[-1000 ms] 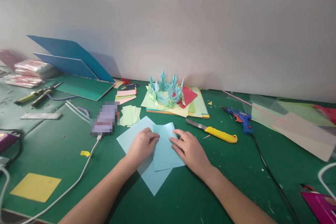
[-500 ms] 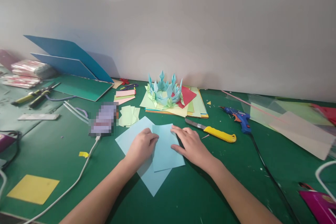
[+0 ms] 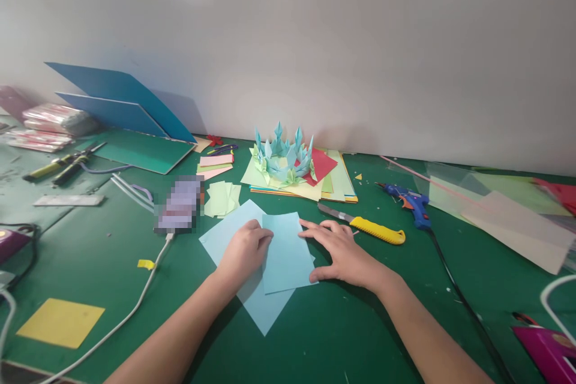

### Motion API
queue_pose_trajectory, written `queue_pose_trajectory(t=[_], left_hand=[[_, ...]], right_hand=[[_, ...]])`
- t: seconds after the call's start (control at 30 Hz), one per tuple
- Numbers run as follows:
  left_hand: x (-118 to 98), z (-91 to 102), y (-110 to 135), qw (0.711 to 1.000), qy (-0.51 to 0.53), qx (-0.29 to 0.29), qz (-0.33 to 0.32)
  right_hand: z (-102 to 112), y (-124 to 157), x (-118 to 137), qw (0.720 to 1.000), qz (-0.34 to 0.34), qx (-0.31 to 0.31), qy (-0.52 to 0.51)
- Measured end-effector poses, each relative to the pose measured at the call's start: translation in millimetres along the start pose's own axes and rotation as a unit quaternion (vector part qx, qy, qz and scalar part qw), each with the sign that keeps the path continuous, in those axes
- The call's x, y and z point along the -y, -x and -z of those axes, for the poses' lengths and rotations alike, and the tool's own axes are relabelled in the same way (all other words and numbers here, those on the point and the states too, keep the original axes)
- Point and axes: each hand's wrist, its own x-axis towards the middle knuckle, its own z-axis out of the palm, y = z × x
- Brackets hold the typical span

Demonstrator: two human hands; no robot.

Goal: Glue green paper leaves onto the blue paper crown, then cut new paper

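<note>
A light blue paper sheet [image 3: 258,306] lies on the green table [image 3: 315,342] in front of me, with a smaller folded light blue flap [image 3: 285,252] over its right half. My left hand [image 3: 243,252] presses down on the sheet's middle with curled fingers at the flap's left edge. My right hand [image 3: 344,252] rests flat and spread at the flap's right edge, thumb touching its lower right corner. Behind the sheet stands a blue and green folded paper crown [image 3: 283,156] on a stack of coloured paper [image 3: 337,180].
A yellow utility knife [image 3: 369,229] lies right of my right hand, a blue glue gun [image 3: 411,204] and its black cord beyond it. A phone [image 3: 179,204] with white cable, light green squares [image 3: 221,198], pliers [image 3: 63,165], blue boards [image 3: 121,99] sit left. A white partition [image 3: 360,60] closes the back.
My right hand has slid right and toward me along the flap's right edge, opening out flat. My left hand has stayed in place on the sheet.
</note>
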Motion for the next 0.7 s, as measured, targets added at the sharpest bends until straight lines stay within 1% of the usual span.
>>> queue_pose_trajectory(t=[0.17, 0.27, 0.37, 0.5, 0.63, 0.7], left_hand=[[0.3, -0.3, 0.1, 1.0, 0.0, -0.003, -0.002], [0.6, -0.6, 0.1, 1.0, 0.013, -0.01, -0.009], [0.5, -0.7, 0.1, 0.999, 0.03, -0.011, 0.001], [0.4, -1.0, 0.3, 0.999, 0.034, -0.016, 0.007], [-0.2, -0.6, 1.0, 1.0, 0.013, -0.004, 0.008], [-0.3, -0.6, 1.3, 1.0, 0.003, -0.001, 0.008]], right_hand=[[1.9, -0.7, 3.0, 1.0, 0.0, 0.006, 0.023], [2.6, -1.3, 4.9, 0.998, 0.005, -0.011, 0.059], [2.6, 0.1, 4.0, 0.997, 0.025, -0.033, 0.072], [1.5, 4.8, 0.7, 0.996, 0.043, -0.06, 0.049], [-0.1, 7.5, 0.7, 0.996, 0.062, -0.067, 0.004], [-1.4, 6.6, 1.0, 0.994, 0.072, -0.08, -0.009]])
